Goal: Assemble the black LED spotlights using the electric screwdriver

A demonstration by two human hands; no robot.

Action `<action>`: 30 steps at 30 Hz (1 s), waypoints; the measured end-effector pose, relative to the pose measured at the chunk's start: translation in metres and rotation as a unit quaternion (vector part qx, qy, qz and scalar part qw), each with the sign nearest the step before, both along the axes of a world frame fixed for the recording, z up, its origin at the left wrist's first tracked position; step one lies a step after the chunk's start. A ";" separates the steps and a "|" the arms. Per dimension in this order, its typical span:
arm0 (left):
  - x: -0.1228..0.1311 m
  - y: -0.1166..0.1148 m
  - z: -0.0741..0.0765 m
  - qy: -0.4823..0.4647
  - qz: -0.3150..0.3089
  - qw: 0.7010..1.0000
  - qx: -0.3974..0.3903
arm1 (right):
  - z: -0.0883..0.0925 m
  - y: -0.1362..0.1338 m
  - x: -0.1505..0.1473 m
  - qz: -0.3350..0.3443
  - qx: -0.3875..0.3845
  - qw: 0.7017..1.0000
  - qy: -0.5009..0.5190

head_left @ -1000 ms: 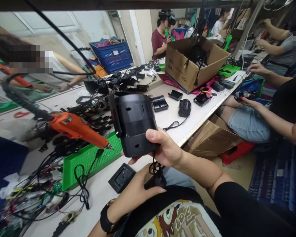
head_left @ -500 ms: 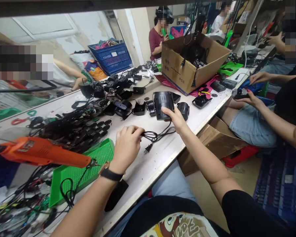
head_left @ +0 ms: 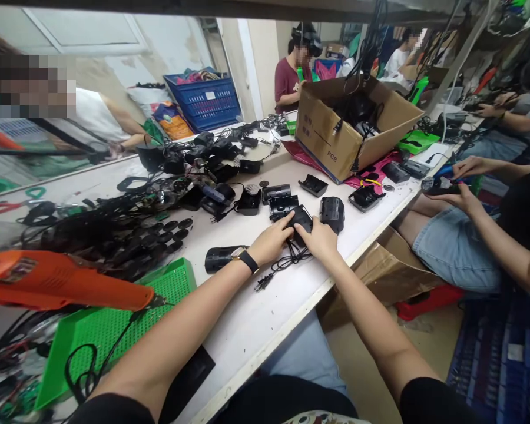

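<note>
My left hand [head_left: 271,240] and my right hand [head_left: 322,238] are together on a black plastic housing [head_left: 301,219], gripping it from either side. A black power cord [head_left: 294,253] lies bundled below the hands, and its two-pin plug [head_left: 262,284] rests on the white table. Right behind the held piece sits an open half shell [head_left: 283,206]. A rounded black housing [head_left: 333,214] stands just right of my right hand. Another black cylindrical housing [head_left: 216,259] lies beside my left wrist, partly covered by it.
An orange electric screwdriver [head_left: 70,282] hangs over a green tray [head_left: 185,277] at left. Heaps of black parts [head_left: 136,221] and cords lie behind. A cardboard box [head_left: 327,141] stands at the back. A co-worker's hands [head_left: 461,185] hold a part at right.
The housing in my right hand has come down to the table. My left hand has moved right from the cord to the housing. A cylindrical housing now shows where my left hand was.
</note>
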State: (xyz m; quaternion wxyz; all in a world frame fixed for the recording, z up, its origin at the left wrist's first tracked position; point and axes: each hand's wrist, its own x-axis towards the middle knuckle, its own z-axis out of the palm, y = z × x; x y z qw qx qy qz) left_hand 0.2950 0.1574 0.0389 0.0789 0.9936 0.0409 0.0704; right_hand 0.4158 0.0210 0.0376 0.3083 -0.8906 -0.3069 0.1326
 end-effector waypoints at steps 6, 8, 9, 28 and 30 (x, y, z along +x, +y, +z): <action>0.000 -0.026 -0.009 0.018 -0.013 0.999 0.033 | -0.004 -0.021 0.012 0.045 -0.014 0.998 -0.036; 0.000 -0.041 -0.006 0.025 -0.015 0.997 0.078 | -0.007 -0.033 0.022 0.071 -0.001 0.997 -0.031; 0.000 -0.050 -0.004 0.027 -0.018 0.995 0.099 | -0.010 -0.041 0.028 0.085 0.007 0.996 -0.024; 0.019 -0.098 -0.010 0.018 -0.034 0.994 0.102 | -0.026 -0.082 0.099 0.162 0.135 0.976 -0.064; 0.011 -0.098 -0.011 0.014 -0.018 0.995 0.095 | -0.026 -0.087 0.090 0.133 0.142 0.974 -0.114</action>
